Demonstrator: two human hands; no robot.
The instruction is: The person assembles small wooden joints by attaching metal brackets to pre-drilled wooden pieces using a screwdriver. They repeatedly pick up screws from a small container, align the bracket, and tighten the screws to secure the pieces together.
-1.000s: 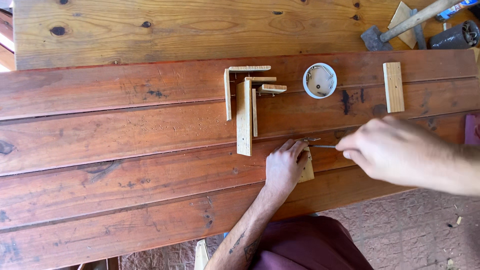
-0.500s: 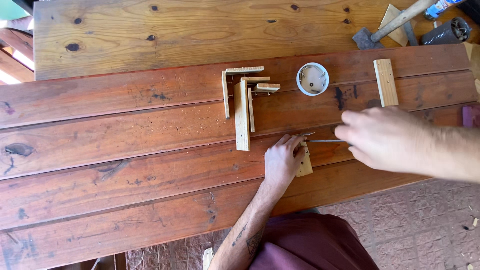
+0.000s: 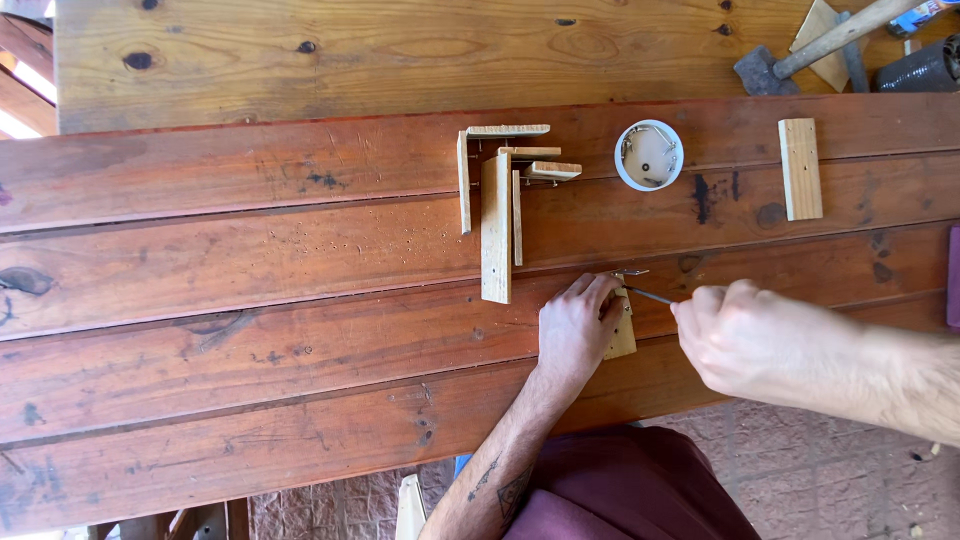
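My left hand (image 3: 575,328) presses down on a small pale wood block (image 3: 622,335) on the red-brown plank table (image 3: 250,300). A small metal hook or screw (image 3: 628,273) sits at the block's far end. My right hand (image 3: 760,340) is closed around a thin metal tool (image 3: 650,296) whose tip points at the block from the right. Just beyond my left hand lies an assembly of pale wooden strips (image 3: 497,215) joined at right angles.
A white round cup with small metal parts (image 3: 649,155) stands behind the block. A short pale board (image 3: 800,168) lies to its right. A hammer (image 3: 810,48) and a dark cylinder (image 3: 925,68) rest at the far right on the lighter bench top (image 3: 400,50).
My right hand has shifted slightly left and down toward the block. The view has moved a little. My left hand stays on the block.
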